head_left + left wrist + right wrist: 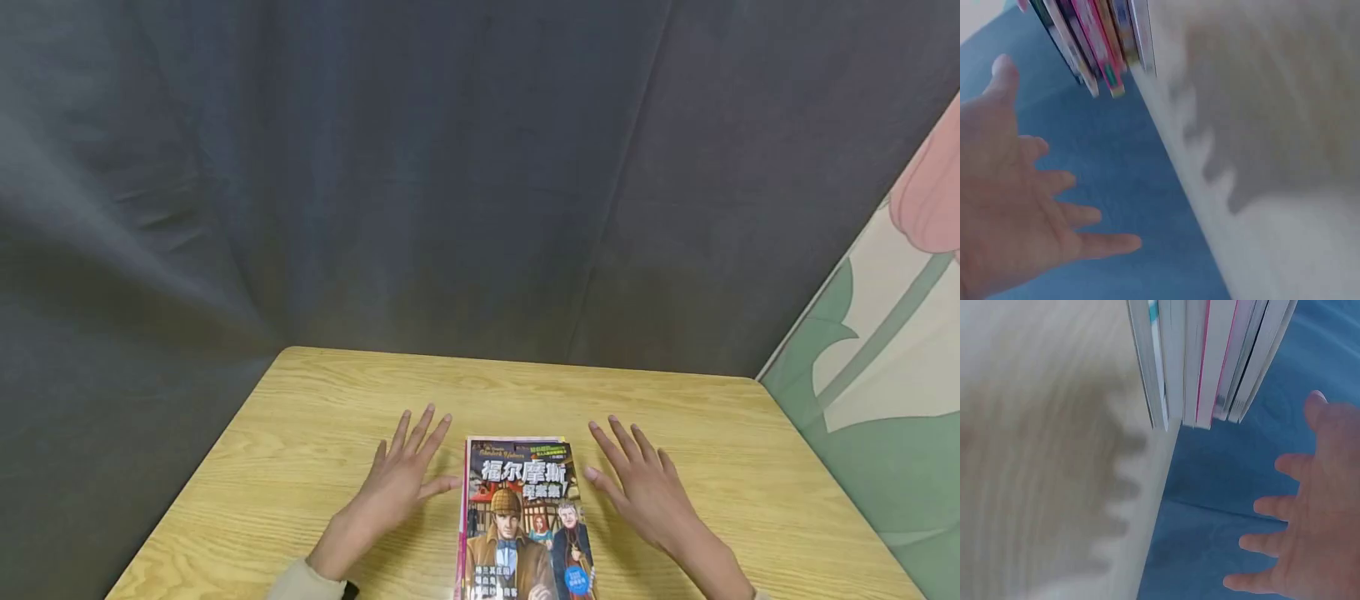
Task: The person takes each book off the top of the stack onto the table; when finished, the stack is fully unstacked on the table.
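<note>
A stack of several books (525,517) lies flat on the table, its top cover showing a figure in a checked cap and Chinese lettering. To its left my left hand (401,483) is held with fingers spread, thumb pointing at the stack. On the opposite side my right hand (648,496) has its fingers spread too, thumb near the cover's edge. Neither hand grips anything. In the left wrist view the coloured spines (1100,40) face the left hand (1022,194). Pale page edges (1216,362) face the right hand (1316,512) in the right wrist view.
The stack stands on a light wood-grain table (300,425) with rounded far corners. Behind and to the left hangs a dark curtain (450,183). A floral panel with a pink tulip (892,350) borders the right side.
</note>
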{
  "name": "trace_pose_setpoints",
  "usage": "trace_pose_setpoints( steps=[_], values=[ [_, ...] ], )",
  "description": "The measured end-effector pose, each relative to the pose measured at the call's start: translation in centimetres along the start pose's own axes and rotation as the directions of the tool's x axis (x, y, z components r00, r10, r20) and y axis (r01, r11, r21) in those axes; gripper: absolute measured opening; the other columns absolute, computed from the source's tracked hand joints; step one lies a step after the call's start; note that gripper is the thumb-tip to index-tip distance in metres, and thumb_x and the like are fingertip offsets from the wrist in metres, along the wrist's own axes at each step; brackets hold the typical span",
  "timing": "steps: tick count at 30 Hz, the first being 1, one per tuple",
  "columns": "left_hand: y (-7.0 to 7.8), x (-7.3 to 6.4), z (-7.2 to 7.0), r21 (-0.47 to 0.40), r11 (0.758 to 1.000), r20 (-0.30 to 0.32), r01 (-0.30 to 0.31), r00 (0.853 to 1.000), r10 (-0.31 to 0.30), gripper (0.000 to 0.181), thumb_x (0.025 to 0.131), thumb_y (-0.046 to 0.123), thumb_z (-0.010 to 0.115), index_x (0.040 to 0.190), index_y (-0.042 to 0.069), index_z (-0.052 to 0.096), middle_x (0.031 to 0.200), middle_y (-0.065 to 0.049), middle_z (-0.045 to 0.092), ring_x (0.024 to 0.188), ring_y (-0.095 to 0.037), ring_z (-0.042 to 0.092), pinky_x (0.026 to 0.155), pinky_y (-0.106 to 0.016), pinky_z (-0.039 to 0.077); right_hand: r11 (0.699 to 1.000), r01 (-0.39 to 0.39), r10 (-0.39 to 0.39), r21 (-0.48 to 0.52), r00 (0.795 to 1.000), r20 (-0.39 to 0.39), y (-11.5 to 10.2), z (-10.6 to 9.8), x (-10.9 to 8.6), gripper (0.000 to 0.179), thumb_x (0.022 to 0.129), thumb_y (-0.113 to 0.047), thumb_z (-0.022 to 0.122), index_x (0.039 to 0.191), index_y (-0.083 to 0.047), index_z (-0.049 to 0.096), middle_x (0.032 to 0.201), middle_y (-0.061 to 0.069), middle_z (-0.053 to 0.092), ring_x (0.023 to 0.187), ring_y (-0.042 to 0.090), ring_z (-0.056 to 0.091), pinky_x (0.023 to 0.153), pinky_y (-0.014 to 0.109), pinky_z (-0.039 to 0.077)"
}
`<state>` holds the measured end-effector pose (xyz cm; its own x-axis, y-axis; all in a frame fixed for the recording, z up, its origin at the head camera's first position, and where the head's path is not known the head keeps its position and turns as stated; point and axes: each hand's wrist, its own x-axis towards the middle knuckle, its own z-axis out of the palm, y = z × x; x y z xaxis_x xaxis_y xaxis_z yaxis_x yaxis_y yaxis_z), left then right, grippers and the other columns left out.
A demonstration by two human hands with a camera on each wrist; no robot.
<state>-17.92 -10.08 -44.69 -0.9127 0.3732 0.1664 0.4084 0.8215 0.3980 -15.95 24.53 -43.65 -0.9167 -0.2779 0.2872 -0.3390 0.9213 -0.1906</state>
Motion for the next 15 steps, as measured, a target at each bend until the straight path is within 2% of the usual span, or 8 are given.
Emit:
trace_pose_setpoints(
  steps=[4, 7, 9, 12, 15],
  values=[
    [1.8, -1.9, 0.7, -0.174, 0.985, 0.094, 0.019, 0.996, -0.003, 0.086, 0.090, 0.061, 0.048, 0.156, 0.020, 0.011, 0.160, -0.008, 0.006, 0.143, -0.043, 0.009, 0.105, -0.069, 0.021, 1.000, -0.005, 0.006, 0.024, 1.000, -0.016, -0.8, 0.1, -1.0, 0.061, 0.098, -0.043, 0.051, 0.151, -0.020, 0.033, 0.154, 0.017, 0.030, 0.135, 0.048, 0.030, 0.096, 0.074, 0.030],
    [3.0, -2.6, 1.2, -0.305, 0.952, 0.162, 0.039, 0.987, 0.012, 0.091, 0.088, 0.063, 0.049, 0.156, 0.019, 0.009, 0.160, -0.011, 0.008, 0.143, -0.042, 0.015, 0.108, -0.064, 0.023, 0.999, -0.007, 0.008, 0.047, 1.000, -0.008, -1.5, 0.3, -1.5, 0.062, 0.098, -0.043, 0.052, 0.152, -0.022, 0.031, 0.155, 0.016, 0.029, 0.136, 0.048, 0.029, 0.096, 0.074, 0.030],
    [3.5, -2.8, 1.5, -0.370, 0.927, 0.193, 0.063, 0.981, 0.010, 0.093, 0.086, 0.061, 0.055, 0.156, 0.021, 0.009, 0.160, -0.012, 0.011, 0.141, -0.041, 0.021, 0.108, -0.063, 0.025, 0.998, -0.004, 0.004, 0.062, 1.000, -0.004, -1.9, 0.5, -1.8, 0.062, 0.097, -0.043, 0.053, 0.152, -0.021, 0.031, 0.154, 0.016, 0.029, 0.135, 0.048, 0.031, 0.095, 0.075, 0.031],
    [3.6, -2.8, 1.9, -0.454, 0.886, 0.212, 0.090, 0.977, 0.010, 0.096, 0.083, 0.054, 0.064, 0.156, 0.021, 0.012, 0.159, -0.017, 0.014, 0.137, -0.046, 0.028, 0.105, -0.065, 0.029, 0.995, -0.002, 0.001, 0.095, 1.000, 0.009, -2.4, 0.9, -2.3, 0.062, 0.097, -0.043, 0.053, 0.151, -0.020, 0.034, 0.154, 0.015, 0.031, 0.133, 0.048, 0.035, 0.094, 0.073, 0.034],
    [3.2, -2.8, 2.2, -0.517, 0.847, 0.224, 0.123, 0.975, -0.005, 0.095, 0.082, 0.047, 0.069, 0.156, 0.021, 0.015, 0.157, -0.020, 0.017, 0.134, -0.049, 0.030, 0.103, -0.068, 0.028, 0.990, 0.013, -0.016, 0.141, 1.000, 0.018, -2.9, 1.3, -2.7, 0.062, 0.096, -0.042, 0.056, 0.149, -0.017, 0.037, 0.153, 0.015, 0.033, 0.128, 0.047, 0.041, 0.090, 0.070, 0.039]
  ],
)
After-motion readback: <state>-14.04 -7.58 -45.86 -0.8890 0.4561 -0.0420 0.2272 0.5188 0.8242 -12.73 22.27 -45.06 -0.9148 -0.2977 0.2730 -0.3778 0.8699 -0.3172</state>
